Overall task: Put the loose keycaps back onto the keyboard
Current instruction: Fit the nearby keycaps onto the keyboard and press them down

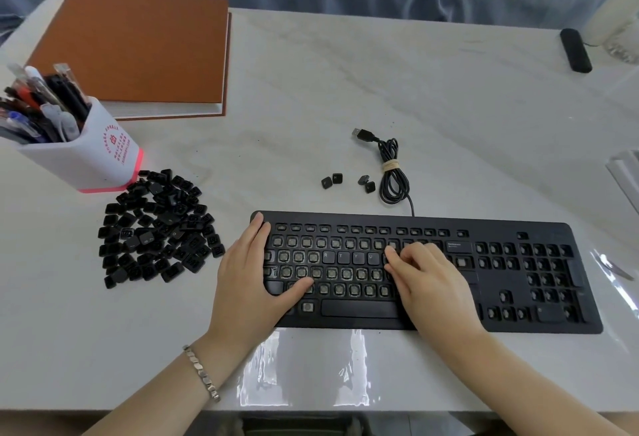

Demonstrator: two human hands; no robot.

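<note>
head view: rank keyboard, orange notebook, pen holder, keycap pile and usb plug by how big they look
1. keyboard
2. orange notebook
3. keycap pile and pen holder: they look about alike, so not ranked
4. usb plug

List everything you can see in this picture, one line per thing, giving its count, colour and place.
keyboard: one, black, near centre of the table, most keys missing
keycap pile: many, black, left of the keyboard
separate keycaps: four, black, behind the keyboard
USB cable: one, black, bundled, behind the keyboard
pen holder: one, white with a pink base, far left
pens: many, mixed colours, in the pen holder
folder: one, brown, far left corner
oblong object: one, black, far right
table: one, white
bracelet: one, silver, left wrist
left hand: flat on the keyboard's left end
right hand: fingers curled, tips on the upper letter row; cannot tell whether it holds a keycap
</note>
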